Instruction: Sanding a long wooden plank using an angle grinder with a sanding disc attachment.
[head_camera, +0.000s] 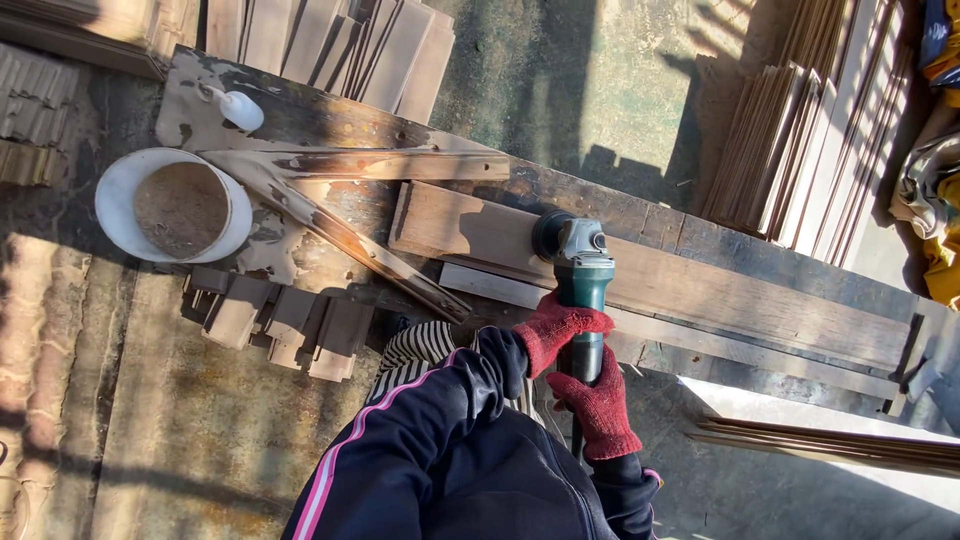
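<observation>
Green-bodied angle grinder (578, 270), grey head, disc down on long weathered plank (720, 290)

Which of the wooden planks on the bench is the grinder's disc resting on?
The long, pale weathered wooden plank under the green angle grinder; the other planks lie clear of it.

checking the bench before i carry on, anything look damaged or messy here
The worn wooden workbench top has white paint flaking off in patches, and small cut wooden pieces lie jumbled below its edge. Both red-gloved hands, left and right, grip the green angle grinder on the long plank.
</observation>
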